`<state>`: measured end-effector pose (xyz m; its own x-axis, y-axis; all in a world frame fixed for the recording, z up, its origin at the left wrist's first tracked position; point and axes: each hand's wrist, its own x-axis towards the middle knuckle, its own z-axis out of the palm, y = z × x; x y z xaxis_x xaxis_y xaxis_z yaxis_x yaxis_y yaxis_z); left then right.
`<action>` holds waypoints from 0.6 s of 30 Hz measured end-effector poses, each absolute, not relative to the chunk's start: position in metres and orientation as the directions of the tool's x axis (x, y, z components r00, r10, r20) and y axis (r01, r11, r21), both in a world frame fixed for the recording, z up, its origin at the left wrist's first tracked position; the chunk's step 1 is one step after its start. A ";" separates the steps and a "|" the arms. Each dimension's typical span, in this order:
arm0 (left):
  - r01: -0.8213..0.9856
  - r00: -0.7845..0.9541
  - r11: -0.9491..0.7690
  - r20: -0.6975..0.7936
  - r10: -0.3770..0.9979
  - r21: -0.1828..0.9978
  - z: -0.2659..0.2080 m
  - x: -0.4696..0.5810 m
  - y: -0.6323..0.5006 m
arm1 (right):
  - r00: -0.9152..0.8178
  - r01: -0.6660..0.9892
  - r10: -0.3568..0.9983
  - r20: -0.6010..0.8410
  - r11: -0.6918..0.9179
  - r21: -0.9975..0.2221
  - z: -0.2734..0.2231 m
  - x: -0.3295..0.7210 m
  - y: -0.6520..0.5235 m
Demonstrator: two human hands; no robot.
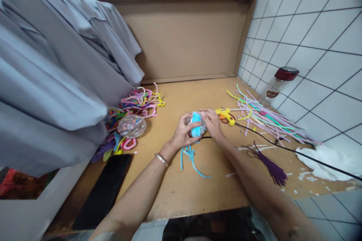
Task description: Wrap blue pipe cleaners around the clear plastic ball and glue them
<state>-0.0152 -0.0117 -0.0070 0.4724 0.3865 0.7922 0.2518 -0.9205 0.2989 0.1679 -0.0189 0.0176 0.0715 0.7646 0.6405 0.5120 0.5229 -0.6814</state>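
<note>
Between my hands is a rounded clear plastic piece (202, 130) with a band of blue pipe cleaners (196, 124) across it. My left hand (182, 131) grips it from the left, thumb and fingers around the blue band. The fingers of my right hand (211, 122) press on its upper right side. Just below lie several loose blue pipe cleaner pieces (190, 153) on the table. A yellow glue gun (226, 115) rests right beside my right hand, its black cord running off to the right.
Left are a clear plastic ball (132, 126), a heap of colourful pipe cleaners (141, 99) and a black phone-like slab (103, 192). Right are lilac pipe cleaners (266, 115), a lidded bottle (278, 84), a purple tassel (270, 165) and white tissue (325, 162). Cardboard (186, 37) stands behind.
</note>
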 end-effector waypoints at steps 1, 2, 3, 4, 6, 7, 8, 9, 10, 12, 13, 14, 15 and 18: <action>0.254 0.471 -0.917 0.790 0.394 0.306 -0.007 -0.015 -0.011 | 0.061 0.493 0.768 0.638 0.532 -0.688 0.018 0.168 -0.019; 0.256 0.470 -0.915 0.787 0.399 0.311 -0.008 -0.016 -0.011 | 0.052 0.475 0.771 0.635 0.540 -0.695 0.018 0.167 -0.020; 0.257 0.469 -0.914 0.786 0.402 0.315 -0.008 -0.016 -0.011 | 0.046 0.460 0.773 0.633 0.547 -0.700 0.018 0.167 -0.020; 0.256 0.466 -0.913 0.786 0.406 0.319 -0.007 -0.016 -0.011 | 0.039 0.446 0.773 0.634 0.554 -0.703 0.018 0.166 -0.020; 0.249 0.465 -0.911 0.785 0.409 0.327 -0.006 -0.016 -0.012 | 0.022 0.422 0.770 0.638 0.571 -0.704 0.018 0.165 -0.021; 0.243 0.464 -0.912 0.786 0.407 0.329 -0.005 -0.016 -0.012 | 0.013 0.410 0.768 0.640 0.580 -0.704 0.018 0.165 -0.021; 0.234 0.466 -0.915 0.788 0.403 0.329 -0.004 -0.016 -0.012 | 0.007 0.399 0.767 0.642 0.586 -0.705 0.017 0.164 -0.020; 0.229 0.467 -0.915 0.788 0.402 0.331 -0.003 -0.017 -0.013 | 0.005 0.387 0.767 0.642 0.590 -0.708 0.016 0.164 -0.020; 0.226 0.471 -0.915 0.785 0.403 0.333 -0.002 -0.017 -0.013 | 0.007 0.377 0.769 0.640 0.591 -0.714 0.016 0.163 -0.019; 0.235 0.482 -0.910 0.772 0.415 0.342 -0.001 -0.017 -0.012 | 0.026 0.364 0.775 0.631 0.581 -0.728 0.014 0.162 -0.018; 0.247 0.489 -0.905 0.762 0.424 0.345 -0.001 -0.018 -0.011 | 0.037 0.361 0.779 0.626 0.574 -0.735 0.013 0.162 -0.017; 0.259 0.497 -0.902 0.753 0.431 0.345 -0.001 -0.018 -0.010 | 0.045 0.360 0.783 0.620 0.566 -0.741 0.012 0.161 -0.017; 0.272 0.503 -0.900 0.748 0.434 0.339 -0.002 -0.018 -0.009 | 0.049 0.359 0.788 0.614 0.560 -0.747 0.012 0.161 -0.017; 0.324 0.504 -0.895 0.746 0.436 0.305 -0.003 -0.019 -0.007 | 0.049 0.356 0.802 0.596 0.543 -0.761 0.011 0.159 -0.017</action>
